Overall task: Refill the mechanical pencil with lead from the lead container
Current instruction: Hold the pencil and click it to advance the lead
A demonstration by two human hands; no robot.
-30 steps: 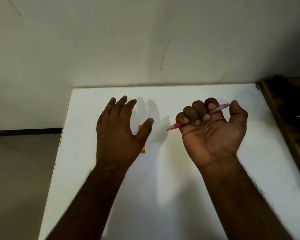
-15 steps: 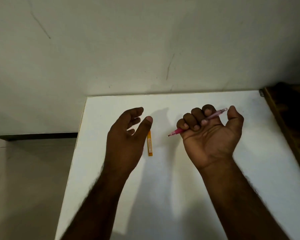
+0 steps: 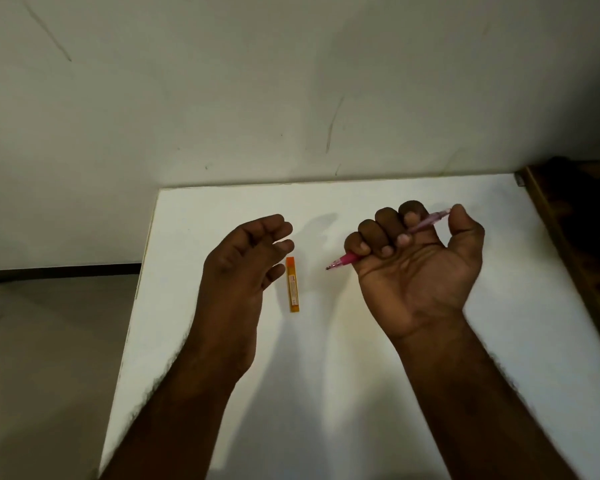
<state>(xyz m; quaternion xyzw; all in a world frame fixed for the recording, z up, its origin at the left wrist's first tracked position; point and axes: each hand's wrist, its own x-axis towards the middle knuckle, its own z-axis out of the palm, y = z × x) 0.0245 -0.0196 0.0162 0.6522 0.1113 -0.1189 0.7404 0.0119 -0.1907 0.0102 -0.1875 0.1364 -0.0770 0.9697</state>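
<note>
Item 1, mechanical pencil (image 3: 350,258): slim pink translucent barrel, darker pink grip section, fine metal tip pointing left. Held in the right hand (image 3: 418,271), palm up above the white table (image 3: 361,393); four fingers are clenched round the barrel and the cap end pokes out beside the thumb. Judged light, rigid, smooth plastic; likely to twist in a loose fist. Best taken at the grip section, leaving the cap end free for pulling off.

Item 2, lead container (image 3: 292,284): narrow flat orange case with a pale printed label, lying on the table lengthwise near to far, between the two hands and just right of the left fingertips. Judged very light, hard and slick; the leads inside would be brittle. Best pinched across its long edges, lid end outward; which end opens cannot be told.

Item 3, left hand (image 3: 243,268): hovers beside the container, fingers loosely curled, holding nothing, apparently not touching the case.

Surroundings: matt white tabletop, plain scuffed wall (image 3: 291,98) beyond, dark wooden furniture (image 3: 582,230) at far right
</note>
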